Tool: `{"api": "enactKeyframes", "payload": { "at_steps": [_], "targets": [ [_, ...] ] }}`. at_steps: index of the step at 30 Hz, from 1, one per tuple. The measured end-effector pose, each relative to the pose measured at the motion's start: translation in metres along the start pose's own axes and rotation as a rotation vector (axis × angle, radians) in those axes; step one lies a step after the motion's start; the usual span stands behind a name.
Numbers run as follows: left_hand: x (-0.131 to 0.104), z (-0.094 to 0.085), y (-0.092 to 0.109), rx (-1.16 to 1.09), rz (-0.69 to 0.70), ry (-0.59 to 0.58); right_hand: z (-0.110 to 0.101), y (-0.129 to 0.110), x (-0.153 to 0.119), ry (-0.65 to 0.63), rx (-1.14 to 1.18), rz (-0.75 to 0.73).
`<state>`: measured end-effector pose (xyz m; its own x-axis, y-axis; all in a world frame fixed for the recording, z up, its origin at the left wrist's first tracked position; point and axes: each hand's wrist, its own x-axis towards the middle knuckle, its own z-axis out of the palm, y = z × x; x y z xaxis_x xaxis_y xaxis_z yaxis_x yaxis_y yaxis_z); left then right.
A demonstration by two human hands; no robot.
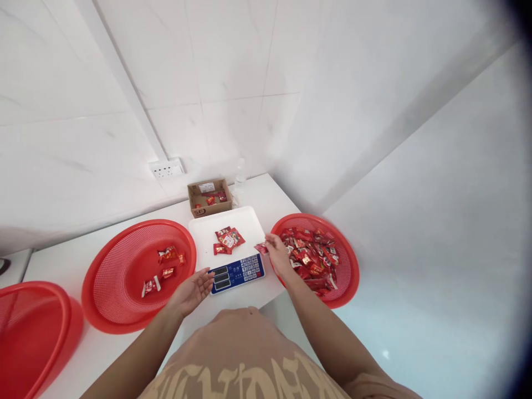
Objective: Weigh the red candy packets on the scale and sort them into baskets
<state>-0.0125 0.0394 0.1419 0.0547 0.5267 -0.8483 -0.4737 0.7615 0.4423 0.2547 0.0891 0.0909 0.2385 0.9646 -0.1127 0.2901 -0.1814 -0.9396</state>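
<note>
My right hand (277,252) pinches a small red wrapped packet (261,248) over the right edge of a digital scale (233,275). On the scale's white pan (245,219) lies a small pile of red packets (229,239). My left hand (193,291) is open, palm up, beside the scale's display and holds nothing. Close to my right wrist, a red mesh basket (352,266) contains a heap of red packets (311,255). To the left, another red mesh basket (110,271) has several red packets (167,255) inside.
Behind the scale stands a cardboard box (211,209) with some red packets, and a clear plastic bottle (240,172) beside it. A third red basket (66,316) is at the lower left. A power socket (166,168) is on the wall. The white table (272,194) ends near my body.
</note>
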Motion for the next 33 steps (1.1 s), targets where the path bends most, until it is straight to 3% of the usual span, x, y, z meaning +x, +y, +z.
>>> {"api": "enactKeyframes", "payload": {
  "at_steps": [4,8,10,15,19,22,26,30,33],
  "targets": [
    [0.0,0.003,-0.002,0.111,0.114,-0.024,0.041,-0.002,-0.008,-0.147,-0.233,-0.082],
    [0.008,0.005,-0.001,0.708,0.57,0.0,0.048,0.004,-0.032,-0.22,-0.493,-0.198],
    [0.017,0.009,0.003,0.878,0.705,0.02,0.045,0.004,-0.043,-0.248,-0.647,-0.225],
    [0.05,0.03,0.017,1.15,0.844,-0.014,0.041,-0.005,-0.046,-0.34,-0.862,-0.245],
    [0.075,0.05,0.022,1.342,0.869,-0.052,0.044,-0.012,-0.033,-0.38,-0.891,-0.24],
    [0.08,0.054,0.023,1.438,0.885,-0.063,0.044,-0.013,-0.028,-0.395,-0.864,-0.201],
    [0.064,0.032,0.016,1.513,0.902,-0.042,0.023,-0.003,-0.034,-0.296,-0.791,-0.232],
    [0.04,-0.013,0.001,1.423,0.937,0.023,-0.016,0.027,-0.044,-0.101,-0.753,-0.227],
    [0.027,-0.05,-0.01,1.211,0.906,0.045,-0.039,0.052,-0.05,-0.071,-0.753,-0.144]
  ]
}}
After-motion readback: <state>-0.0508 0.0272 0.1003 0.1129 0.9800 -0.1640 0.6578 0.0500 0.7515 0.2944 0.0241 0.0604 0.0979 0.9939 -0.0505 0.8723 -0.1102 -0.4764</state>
